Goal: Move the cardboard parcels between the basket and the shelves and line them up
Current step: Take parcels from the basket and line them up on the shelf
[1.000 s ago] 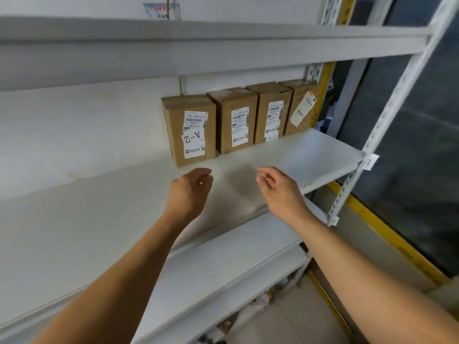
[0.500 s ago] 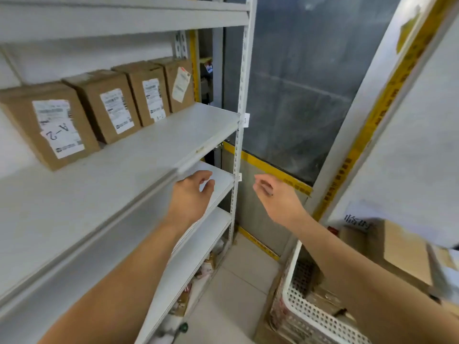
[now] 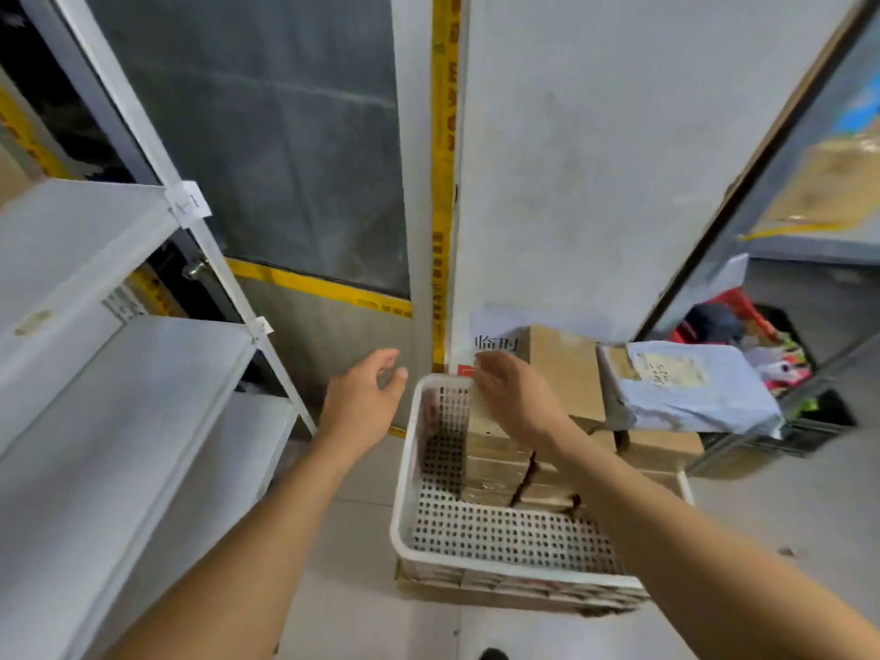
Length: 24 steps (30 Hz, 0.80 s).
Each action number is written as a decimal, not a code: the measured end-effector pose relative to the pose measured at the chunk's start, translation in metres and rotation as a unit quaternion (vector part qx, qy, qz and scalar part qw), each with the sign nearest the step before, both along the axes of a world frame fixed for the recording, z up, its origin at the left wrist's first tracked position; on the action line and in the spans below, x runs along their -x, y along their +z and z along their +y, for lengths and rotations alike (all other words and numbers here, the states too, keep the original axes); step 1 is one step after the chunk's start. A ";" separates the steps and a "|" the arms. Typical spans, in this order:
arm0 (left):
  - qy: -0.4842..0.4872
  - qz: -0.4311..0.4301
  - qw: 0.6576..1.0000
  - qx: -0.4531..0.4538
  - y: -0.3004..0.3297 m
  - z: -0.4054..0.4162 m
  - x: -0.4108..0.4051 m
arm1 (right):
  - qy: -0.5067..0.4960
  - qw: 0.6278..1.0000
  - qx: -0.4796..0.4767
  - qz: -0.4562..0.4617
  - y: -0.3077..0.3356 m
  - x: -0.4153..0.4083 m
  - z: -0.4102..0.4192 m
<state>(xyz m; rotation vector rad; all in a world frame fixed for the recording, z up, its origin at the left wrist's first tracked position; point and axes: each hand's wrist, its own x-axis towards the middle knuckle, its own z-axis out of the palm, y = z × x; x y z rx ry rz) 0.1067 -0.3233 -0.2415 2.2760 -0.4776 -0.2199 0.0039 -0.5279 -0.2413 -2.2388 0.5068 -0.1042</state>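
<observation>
A white perforated plastic basket (image 3: pixel 500 535) stands on the floor below me. Several brown cardboard parcels (image 3: pixel 495 464) lie stacked at its far end, partly hidden by my right forearm. A taller cardboard parcel (image 3: pixel 566 369) stands behind them. My right hand (image 3: pixel 514 397) hovers over the basket's far left corner, fingers relaxed and holding nothing. My left hand (image 3: pixel 364 397) hangs in the air just left of the basket, fingers loosely spread. The white metal shelves (image 3: pixel 95 354) run along the left; the parcels on them are out of view.
A grey plastic mailer bag (image 3: pixel 695 388) lies on boxes right of the basket. A dark crate of colourful items (image 3: pixel 781 369) sits at the far right. A white wall panel (image 3: pixel 595 159) with yellow tape rises behind the basket.
My view has swung from the shelf row of parcels to the right and down onto the basket. Both hands have left the shelf and now reach toward the basket, empty.
</observation>
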 end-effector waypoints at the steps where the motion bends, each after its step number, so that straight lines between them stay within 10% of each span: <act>1: -0.015 0.007 1.000 -0.001 -0.006 -0.020 0.002 | -0.009 1.000 -0.003 0.007 -0.005 0.007 -0.016; 24: -0.376 -0.011 0.918 -0.127 -0.072 -0.392 0.039 | -0.444 0.878 -0.175 0.043 -0.083 0.134 -0.221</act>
